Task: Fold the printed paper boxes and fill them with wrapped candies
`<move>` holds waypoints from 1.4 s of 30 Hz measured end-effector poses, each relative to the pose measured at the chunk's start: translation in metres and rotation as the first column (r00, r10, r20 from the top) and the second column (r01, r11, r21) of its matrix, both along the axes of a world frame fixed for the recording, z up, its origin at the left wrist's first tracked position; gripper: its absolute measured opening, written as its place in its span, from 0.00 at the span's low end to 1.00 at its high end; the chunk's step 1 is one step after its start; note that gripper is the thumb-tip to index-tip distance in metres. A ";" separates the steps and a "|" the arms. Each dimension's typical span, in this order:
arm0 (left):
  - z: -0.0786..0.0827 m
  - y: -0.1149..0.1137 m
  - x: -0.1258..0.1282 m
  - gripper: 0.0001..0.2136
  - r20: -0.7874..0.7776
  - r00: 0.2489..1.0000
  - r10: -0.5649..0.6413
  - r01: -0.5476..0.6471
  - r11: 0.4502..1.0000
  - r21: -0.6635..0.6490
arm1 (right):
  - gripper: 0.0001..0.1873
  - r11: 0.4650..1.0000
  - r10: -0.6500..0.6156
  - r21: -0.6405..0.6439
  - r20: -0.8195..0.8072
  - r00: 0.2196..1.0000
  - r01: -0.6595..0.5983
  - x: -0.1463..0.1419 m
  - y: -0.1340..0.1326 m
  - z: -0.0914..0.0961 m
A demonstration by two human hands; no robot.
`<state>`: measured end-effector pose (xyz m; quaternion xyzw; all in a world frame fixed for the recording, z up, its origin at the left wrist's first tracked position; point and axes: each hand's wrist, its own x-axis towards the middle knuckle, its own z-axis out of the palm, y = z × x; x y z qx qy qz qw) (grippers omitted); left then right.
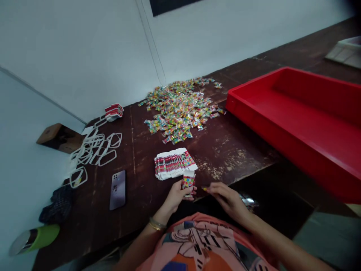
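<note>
- A person's left hand (176,195) is clamped on a small printed box (188,182), held upright at the near edge of the dark tabletop (225,150), just in front of a fanned stack of flat cartons (173,163).
- The right hand (227,197) hovers just beside it, fingers drawn together at a tiny yellow piece (204,189); whether they grip it cannot be told.
- A heap of sweet packets (180,107) lies farther back, beside a red tray (296,120).
- The risk, as judged: over the edge, a loosened grip could drop the box or the piece into the lap; a wrist could scatter the cartons.
</note>
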<state>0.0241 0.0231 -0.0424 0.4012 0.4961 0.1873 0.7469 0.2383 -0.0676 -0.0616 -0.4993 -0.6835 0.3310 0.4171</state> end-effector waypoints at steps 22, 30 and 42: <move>0.016 -0.009 0.003 0.29 0.082 0.996 -0.035 0.039 0.998 -0.042 | 0.18 0.716 -0.288 -0.543 -0.802 0.523 -0.439 -0.030 0.056 0.025; 0.020 -0.009 0.005 0.22 0.060 0.992 -0.108 0.106 0.994 0.037 | 0.16 0.667 -0.248 -0.652 -0.652 0.717 -0.361 -0.031 0.058 0.029; 0.021 -0.001 -0.003 0.22 0.310 0.944 -0.117 0.116 0.993 0.022 | 0.14 0.944 0.090 -0.275 -0.309 0.947 -0.180 -0.020 0.078 0.050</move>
